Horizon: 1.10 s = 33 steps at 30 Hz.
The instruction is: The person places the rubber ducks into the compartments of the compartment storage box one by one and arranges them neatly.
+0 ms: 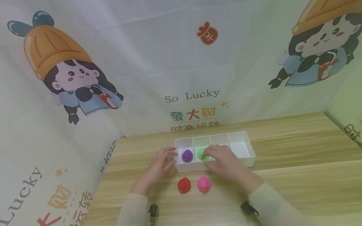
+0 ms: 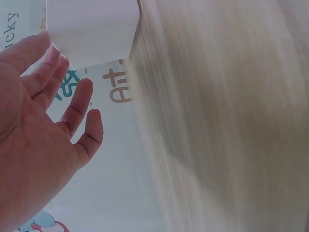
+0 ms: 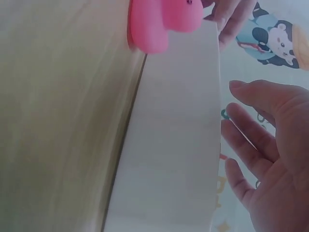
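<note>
A white divided box [image 1: 189,168] stands on the table, a purple toy duck [image 1: 187,156] in its leftmost compartment and a green toy duck [image 1: 200,153] in the one beside it. My left hand [image 1: 159,164] is at the box's left end, loosely bent fingertips right at the end wall [image 2: 94,36]. Over the front wall reaches my right hand [image 1: 223,160], its fingers overlapping the green duck in the head view. In the right wrist view its thumb and fingers are spread, with nothing between them. In front of the box sit a red toy duck [image 1: 184,185] and a pink toy duck [image 1: 204,184].
The wooden table [image 1: 294,144] extends to both sides of the box. Behind it hangs a printed cloth [image 1: 147,78] with cartoon figures and lettering. The box's rightmost compartment [image 1: 239,149] shows its bare white floor. Dark wrist devices [image 1: 153,210] are at both sleeves.
</note>
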Each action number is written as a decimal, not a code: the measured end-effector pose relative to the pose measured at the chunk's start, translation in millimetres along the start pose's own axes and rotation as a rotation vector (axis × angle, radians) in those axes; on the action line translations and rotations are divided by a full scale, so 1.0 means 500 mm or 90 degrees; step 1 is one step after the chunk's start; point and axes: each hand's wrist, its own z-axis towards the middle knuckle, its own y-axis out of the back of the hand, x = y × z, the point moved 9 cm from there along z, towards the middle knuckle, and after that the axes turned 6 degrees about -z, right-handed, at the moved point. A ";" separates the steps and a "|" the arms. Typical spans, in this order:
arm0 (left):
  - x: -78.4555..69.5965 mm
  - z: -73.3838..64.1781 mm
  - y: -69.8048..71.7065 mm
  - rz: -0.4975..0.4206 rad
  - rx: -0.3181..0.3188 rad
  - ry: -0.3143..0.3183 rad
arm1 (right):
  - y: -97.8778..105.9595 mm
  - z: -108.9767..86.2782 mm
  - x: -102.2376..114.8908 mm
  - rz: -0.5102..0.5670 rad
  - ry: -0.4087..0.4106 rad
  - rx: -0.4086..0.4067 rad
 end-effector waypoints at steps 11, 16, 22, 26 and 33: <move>-0.002 -0.004 -0.001 -0.004 -0.008 -0.019 | 0.010 -0.025 0.041 0.030 0.065 -0.029; -0.002 -0.003 0.001 0.001 -0.005 -0.007 | 0.013 -0.034 0.053 0.045 0.075 -0.033; -0.003 -0.001 0.001 0.006 -0.005 -0.008 | -0.003 -0.046 0.052 0.036 0.029 0.017; -0.006 -0.001 0.003 0.007 -0.009 -0.016 | -0.012 -0.051 0.055 0.028 0.019 0.033; -0.004 0.001 0.002 0.006 -0.007 -0.015 | -0.028 -0.057 0.067 0.057 0.033 0.056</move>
